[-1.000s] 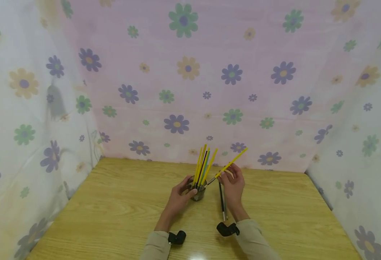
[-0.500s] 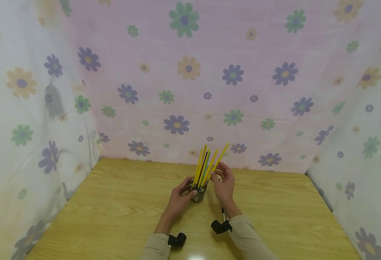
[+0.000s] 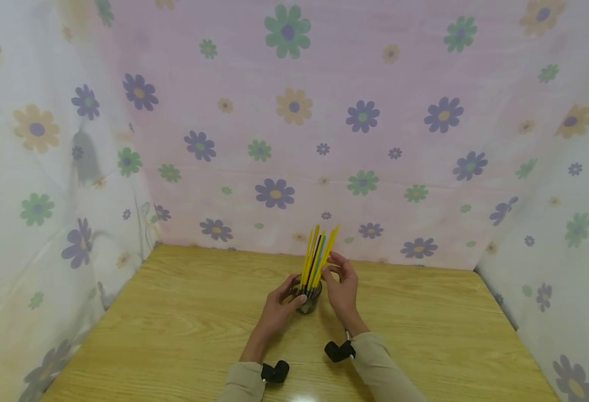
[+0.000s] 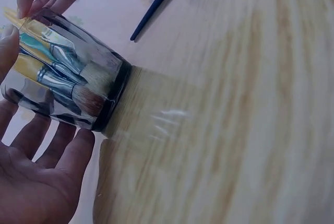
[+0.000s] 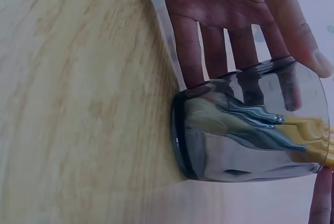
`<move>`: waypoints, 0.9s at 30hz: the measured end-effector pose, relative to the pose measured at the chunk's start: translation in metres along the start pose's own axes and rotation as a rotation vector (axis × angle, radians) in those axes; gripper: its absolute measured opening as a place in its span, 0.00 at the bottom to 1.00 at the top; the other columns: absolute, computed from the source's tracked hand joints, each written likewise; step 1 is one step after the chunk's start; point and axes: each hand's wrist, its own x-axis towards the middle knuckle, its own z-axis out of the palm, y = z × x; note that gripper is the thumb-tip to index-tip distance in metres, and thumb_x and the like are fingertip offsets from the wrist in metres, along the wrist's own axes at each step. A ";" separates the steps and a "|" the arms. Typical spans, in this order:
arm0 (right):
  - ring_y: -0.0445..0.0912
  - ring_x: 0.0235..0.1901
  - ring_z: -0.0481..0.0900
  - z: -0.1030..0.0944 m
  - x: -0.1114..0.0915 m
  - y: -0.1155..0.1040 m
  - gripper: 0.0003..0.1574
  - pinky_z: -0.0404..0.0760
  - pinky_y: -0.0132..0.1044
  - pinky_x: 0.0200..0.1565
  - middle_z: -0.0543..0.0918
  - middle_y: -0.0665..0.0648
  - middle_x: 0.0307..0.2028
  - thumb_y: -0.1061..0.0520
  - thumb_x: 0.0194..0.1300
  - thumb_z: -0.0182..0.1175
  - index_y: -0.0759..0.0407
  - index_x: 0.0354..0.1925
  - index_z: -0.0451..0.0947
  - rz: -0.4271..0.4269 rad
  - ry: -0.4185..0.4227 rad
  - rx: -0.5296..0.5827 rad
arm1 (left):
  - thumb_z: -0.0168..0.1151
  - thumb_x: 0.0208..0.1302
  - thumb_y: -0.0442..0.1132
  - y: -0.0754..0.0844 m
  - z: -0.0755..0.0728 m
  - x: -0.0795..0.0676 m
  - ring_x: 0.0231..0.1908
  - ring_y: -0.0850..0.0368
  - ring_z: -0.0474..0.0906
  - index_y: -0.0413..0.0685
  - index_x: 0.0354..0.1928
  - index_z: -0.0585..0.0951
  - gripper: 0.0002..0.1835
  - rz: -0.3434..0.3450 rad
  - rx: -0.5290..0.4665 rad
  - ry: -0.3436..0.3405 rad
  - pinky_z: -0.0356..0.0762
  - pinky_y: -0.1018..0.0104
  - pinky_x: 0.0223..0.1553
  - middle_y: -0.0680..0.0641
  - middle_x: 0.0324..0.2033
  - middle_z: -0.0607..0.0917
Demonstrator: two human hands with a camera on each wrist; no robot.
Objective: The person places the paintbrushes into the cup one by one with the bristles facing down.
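Observation:
My left hand [image 3: 275,307] holds a clear glass tumbler [image 5: 250,164], fingers round its far side and thumb at the rim. The tumbler stands upright on the table. Inside, several paintbrushes [image 4: 65,80] stand bristles down, their yellow, teal and dark handles fanning out above the rim. On the tumbler's right, my right hand [image 3: 343,287] pinches a yellow-handled paintbrush [image 3: 335,230] whose lower end is among the others. In the right wrist view only a bit of the right hand's fingers [image 5: 321,200] shows, at the lower right edge.
A dark-handled brush [image 4: 156,7] lies on the wooden table [image 3: 183,324] to the tumbler's right; in the head view my right forearm hides most of it. Flower-patterned cloth [image 3: 294,151] hangs behind the table and along both sides.
My right hand has moved left and brought the yellow brush from a slant beside the tumbler to nearly upright among the others. The left hand has kept its hold on the tumbler.

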 end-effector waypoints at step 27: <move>0.42 0.41 0.81 -0.050 -0.019 0.000 0.21 0.86 0.27 0.40 0.79 0.69 0.51 0.69 0.70 0.61 0.67 0.60 0.78 0.101 0.006 -0.115 | 0.64 0.72 0.38 0.005 0.001 -0.001 0.71 0.39 0.67 0.42 0.77 0.63 0.35 -0.034 -0.019 -0.011 0.68 0.44 0.71 0.40 0.72 0.70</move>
